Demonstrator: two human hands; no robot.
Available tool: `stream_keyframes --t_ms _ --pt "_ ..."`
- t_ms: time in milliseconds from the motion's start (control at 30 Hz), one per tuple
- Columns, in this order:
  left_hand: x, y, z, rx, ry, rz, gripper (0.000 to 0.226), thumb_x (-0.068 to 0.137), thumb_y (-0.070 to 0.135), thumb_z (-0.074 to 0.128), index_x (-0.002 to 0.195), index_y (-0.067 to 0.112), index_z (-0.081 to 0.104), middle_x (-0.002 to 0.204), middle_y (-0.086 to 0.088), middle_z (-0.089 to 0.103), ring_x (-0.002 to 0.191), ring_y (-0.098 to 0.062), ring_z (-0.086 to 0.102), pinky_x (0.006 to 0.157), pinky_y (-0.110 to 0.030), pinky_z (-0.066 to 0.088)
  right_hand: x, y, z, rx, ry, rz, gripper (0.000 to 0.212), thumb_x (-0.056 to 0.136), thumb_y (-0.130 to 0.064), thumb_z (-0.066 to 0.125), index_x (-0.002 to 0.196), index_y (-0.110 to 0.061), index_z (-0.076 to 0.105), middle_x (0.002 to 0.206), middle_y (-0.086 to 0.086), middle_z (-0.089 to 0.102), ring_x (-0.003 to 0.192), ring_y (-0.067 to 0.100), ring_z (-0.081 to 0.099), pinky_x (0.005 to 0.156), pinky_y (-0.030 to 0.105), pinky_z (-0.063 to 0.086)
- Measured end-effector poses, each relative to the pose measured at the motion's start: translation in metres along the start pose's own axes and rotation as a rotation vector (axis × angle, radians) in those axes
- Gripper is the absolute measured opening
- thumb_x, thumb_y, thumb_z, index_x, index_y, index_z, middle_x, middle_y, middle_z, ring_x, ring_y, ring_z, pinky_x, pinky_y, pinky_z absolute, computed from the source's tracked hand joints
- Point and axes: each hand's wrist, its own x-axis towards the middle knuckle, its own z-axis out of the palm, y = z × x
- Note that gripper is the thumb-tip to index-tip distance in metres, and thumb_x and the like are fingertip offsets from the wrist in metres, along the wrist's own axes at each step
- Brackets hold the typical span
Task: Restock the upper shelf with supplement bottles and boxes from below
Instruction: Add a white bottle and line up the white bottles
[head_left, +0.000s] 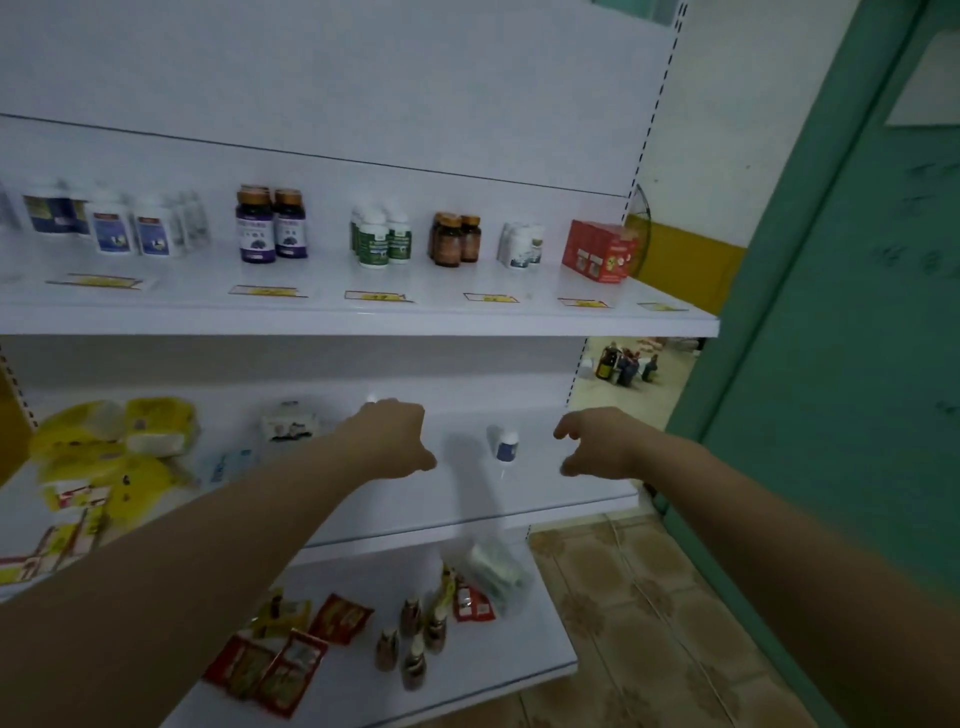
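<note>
The right hand (597, 441) is held loosely curled over the middle shelf (545, 499), thumb and fingers apart, nothing gripped. The left hand (389, 436) is curled away, and its grip cannot be told. A white bottle (506, 442) stands between the hands. Above and beyond them, supplement bottles (374, 241) and red boxes (600, 249) are ranged on the upper shelf (363, 322).

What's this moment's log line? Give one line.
phase: reach | left hand: over middle shelf, grip unclear | right hand: empty, near white bottle | upper shelf: partly stocked
</note>
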Motion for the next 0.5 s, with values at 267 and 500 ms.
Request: stream_keyframes --t_ms 267,500 --pt "0.076 0.043 0.027 -0.057 -0.058 0.048 0.056 0.090 0.038 0.057 0.137 0.010 0.041 0.135 -0.012 0.047 0.122 -0.028 0.048 0.098 -0.033 0.041 0.054 0.046 0.004 0.030 -0.020 0.023 0.057 0.089 -0.023 0.062 0.141 -0.015 0.040 0.144 0.009 0.043 0.129 0.025 0.044 0.098 0.029 0.040" --pt "0.149 0.060 0.045 -0.051 -0.138 0.020 0.061 0.089 0.042 0.057 0.137 0.009 0.039 0.138 -0.013 0.043 0.125 -0.028 0.043 0.102 -0.035 0.041 0.115 0.080 -0.008 0.081 -0.021 0.012 0.057 0.089 -0.020 0.061 0.142 -0.014 0.039 0.144 0.010 0.043 0.128 0.025 0.045 0.097 0.029 0.042"
